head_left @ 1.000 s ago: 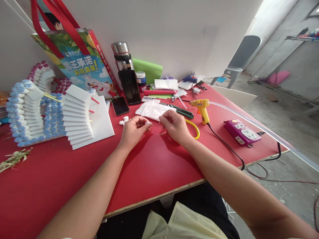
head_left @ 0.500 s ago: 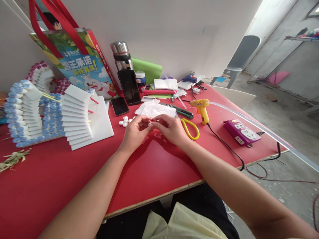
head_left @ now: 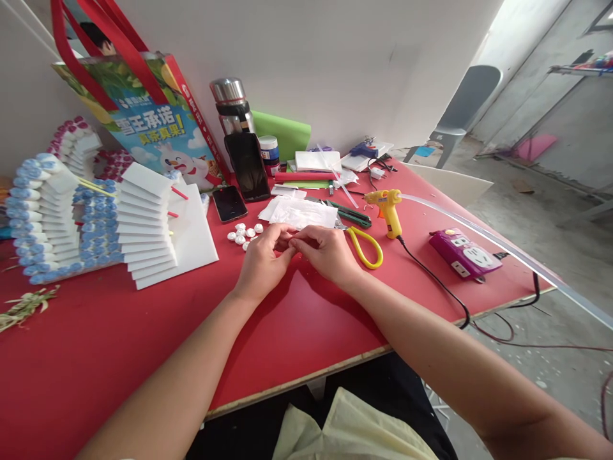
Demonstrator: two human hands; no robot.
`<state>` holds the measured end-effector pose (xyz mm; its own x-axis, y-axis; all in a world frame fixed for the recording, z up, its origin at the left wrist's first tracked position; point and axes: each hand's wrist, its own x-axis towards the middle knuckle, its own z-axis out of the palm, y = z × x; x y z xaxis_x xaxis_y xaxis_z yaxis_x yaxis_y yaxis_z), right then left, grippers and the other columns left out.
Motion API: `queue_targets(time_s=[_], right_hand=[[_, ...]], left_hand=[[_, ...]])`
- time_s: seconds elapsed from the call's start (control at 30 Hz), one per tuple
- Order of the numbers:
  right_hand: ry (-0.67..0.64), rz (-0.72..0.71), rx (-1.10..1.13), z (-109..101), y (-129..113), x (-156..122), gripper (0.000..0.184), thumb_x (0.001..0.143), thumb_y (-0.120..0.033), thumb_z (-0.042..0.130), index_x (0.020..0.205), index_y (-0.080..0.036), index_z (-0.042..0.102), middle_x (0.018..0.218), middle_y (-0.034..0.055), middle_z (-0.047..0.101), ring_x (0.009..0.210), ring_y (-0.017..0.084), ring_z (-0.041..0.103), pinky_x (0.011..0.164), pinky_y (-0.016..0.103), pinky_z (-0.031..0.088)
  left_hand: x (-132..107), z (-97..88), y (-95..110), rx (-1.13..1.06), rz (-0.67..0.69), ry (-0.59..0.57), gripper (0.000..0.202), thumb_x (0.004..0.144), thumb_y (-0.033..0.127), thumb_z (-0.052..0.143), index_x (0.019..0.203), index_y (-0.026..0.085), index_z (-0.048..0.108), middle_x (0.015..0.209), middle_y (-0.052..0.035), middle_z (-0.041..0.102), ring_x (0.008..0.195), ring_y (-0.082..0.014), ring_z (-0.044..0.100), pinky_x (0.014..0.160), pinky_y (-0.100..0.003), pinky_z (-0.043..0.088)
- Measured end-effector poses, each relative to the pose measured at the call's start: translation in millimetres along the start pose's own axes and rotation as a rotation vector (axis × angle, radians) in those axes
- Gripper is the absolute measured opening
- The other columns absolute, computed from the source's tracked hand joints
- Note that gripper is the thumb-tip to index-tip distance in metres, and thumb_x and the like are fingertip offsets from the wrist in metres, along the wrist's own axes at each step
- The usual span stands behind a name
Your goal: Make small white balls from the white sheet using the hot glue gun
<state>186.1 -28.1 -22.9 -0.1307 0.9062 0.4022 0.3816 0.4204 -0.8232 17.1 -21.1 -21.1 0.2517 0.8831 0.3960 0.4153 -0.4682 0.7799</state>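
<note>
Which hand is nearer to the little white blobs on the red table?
The left hand. It is close beside the little white blobs, on their right; the right hand is farther right, beyond the left one.

Through my head camera I see a bare left arm [head_left: 165, 377], coming from the lower left, and a bare right arm [head_left: 445, 354], coming from the lower right. Both stretch forward and lean toward each other. The bare left hand [head_left: 261, 259] and the bare right hand [head_left: 330, 252] meet at their fingertips, the fingers bent inward and the thumbs [head_left: 283, 257] close together. Both wrists [head_left: 239, 299] look nearly straight. How firmly the fingertips press, I cannot tell.
</note>
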Motion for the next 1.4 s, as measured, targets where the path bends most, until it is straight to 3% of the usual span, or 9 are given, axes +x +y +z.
queue_targets(time_s=[0.3, 0.47, 0.6, 0.67, 0.77, 0.97, 1.1, 1.2, 1.4], right_hand=[[-0.009, 0.075, -0.084, 0, -3, 2, 0.01, 0.092, -0.029, 0.064, 0.088, -0.021, 0.068, 0.078, -0.0001, 0.074, 0.071, 0.016, 0.065, 0.066, 0.026, 0.043], [-0.005, 0.121, -0.543, -24, -20, 2, 0.024, 0.101, -0.042, 0.054, 0.104, -0.02, 0.063, 0.084, 0.0033, 0.074, 0.074, 0.02, 0.067, 0.062, 0.028, 0.038], [-0.056, 0.244, -1.02, -49, -26, -7, 0.031, 0.098, -0.044, 0.057, 0.112, -0.016, 0.06, 0.102, 0.0138, 0.071, 0.082, 0.028, 0.07, 0.055, 0.03, 0.032], [-0.124, 0.301, -1.137, -55, -23, -11, 0.039, 0.095, -0.048, 0.059, 0.115, -0.014, 0.059, 0.105, 0.0174, 0.068, 0.085, 0.031, 0.071, 0.055, 0.03, 0.033], [-0.232, 0.353, -1.191, -56, -14, -13, 0.033, 0.098, -0.039, 0.051, 0.116, -0.012, 0.059, 0.104, 0.0196, 0.066, 0.078, 0.029, 0.071, 0.055, 0.03, 0.034], [-0.277, 0.493, -1.035, -64, -11, -11, 0.033, 0.088, -0.031, 0.054, 0.117, -0.016, 0.059, 0.093, 0.0146, 0.07, 0.083, 0.032, 0.07, 0.057, 0.032, 0.033], [-0.193, 0.483, -0.887, -75, -10, -19, 0.048, 0.085, -0.03, 0.055, 0.132, -0.022, 0.054, 0.091, 0.0087, 0.07, 0.082, 0.029, 0.067, 0.06, 0.033, 0.036], [-0.115, 0.507, -0.695, -85, -2, -25, 0.052, 0.082, -0.027, 0.057, 0.133, -0.027, 0.05, 0.076, 0.0006, 0.063, 0.072, 0.024, 0.062, 0.059, 0.031, 0.037], [0.02, 0.433, -0.137, -95, 3, -32, 0.048, 0.086, -0.047, 0.066, 0.127, -0.032, 0.048, 0.074, -0.0053, 0.051, 0.063, 0.016, 0.052, 0.058, 0.028, 0.041]], left_hand=[[1, 2.6, 1, -0.02, -0.013, 0.006, 0.025, 0.088, 0.038, 0.071, 0.107, 0.022, 0.071, 0.105, -0.0062, 0.074, 0.092, -0.0211, 0.072, 0.086, -0.034, 0.057], [7, -1.0, -4, -0.373, -0.272, 0.064, 0.028, 0.084, 0.038, 0.077, 0.102, 0.017, 0.073, 0.089, -0.0054, 0.075, 0.08, -0.0196, 0.073, 0.083, -0.035, 0.059], [12, -8.9, -7, -0.731, -0.428, 0.09, 0.031, 0.075, 0.03, 0.086, 0.099, 0.015, 0.073, 0.1, -0.0064, 0.076, 0.084, -0.0165, 0.073, 0.088, -0.033, 0.06], [13, -12.1, -8, -0.851, -0.484, 0.07, 0.031, 0.072, 0.025, 0.088, 0.098, 0.014, 0.074, 0.1, -0.0063, 0.076, 0.086, -0.015, 0.073, 0.089, -0.03, 0.06], [13, -14.2, -8, -0.946, -0.553, 0.058, 0.03, 0.072, 0.021, 0.088, 0.098, 0.014, 0.075, 0.09, -0.0058, 0.076, 0.084, -0.0144, 0.073, 0.087, -0.027, 0.061], [13, -14.9, -7, -1.079, -0.614, 0.074, 0.02, 0.078, 0.013, 0.081, 0.098, 0.013, 0.077, 0.09, -0.0068, 0.076, 0.077, -0.0115, 0.072, 0.077, -0.021, 0.062], [14, -14.7, -8, -1.178, -0.67, 0.099, 0.014, 0.084, 0.007, 0.074, 0.096, 0.011, 0.077, 0.095, -0.0096, 0.077, 0.076, -0.0099, 0.072, 0.076, -0.02, 0.063], [15, -13.8, -8, -1.212, -0.698, 0.132, 0.012, 0.086, 0.004, 0.069, 0.094, 0.009, 0.077, 0.096, -0.0118, 0.078, 0.08, -0.0117, 0.074, 0.078, -0.02, 0.063], [15, -12.8, -6, -1.212, -0.696, 0.144, 0.013, 0.084, 0.002, 0.071, 0.094, 0.01, 0.076, 0.093, -0.01, 0.079, 0.084, -0.0143, 0.076, 0.08, -0.022, 0.064]])
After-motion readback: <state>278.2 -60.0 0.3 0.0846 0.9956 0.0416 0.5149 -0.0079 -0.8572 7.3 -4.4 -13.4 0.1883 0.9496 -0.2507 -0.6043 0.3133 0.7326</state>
